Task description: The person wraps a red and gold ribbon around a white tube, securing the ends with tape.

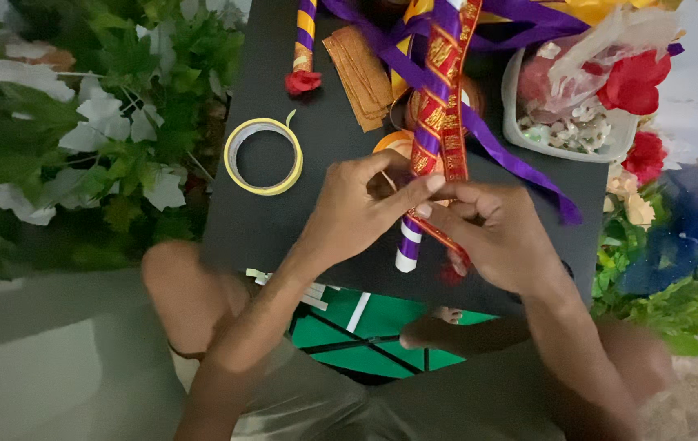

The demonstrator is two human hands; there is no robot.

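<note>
Hands meet at the black board's (pixel 284 229) centre: the left hand (pixel 357 208) pinches the red-and-gold patterned ribbon (pixel 440 106) flat, while the right hand (pixel 492 237) grips the purple-and-white striped stick (pixel 408 245) beneath, seemingly steadying it for wrapping. A yellow tape roll (pixel 263 155) lies at ten o'clock, and a tub of flowers (pixel 586 106) at two.

A single view is provided, taken from a head-worn camera directed almost straight down. The black board (pixel 284 220) is seen at close range, with its far edge cut off at the top of the frame. The knees are included along the near edge.
</note>
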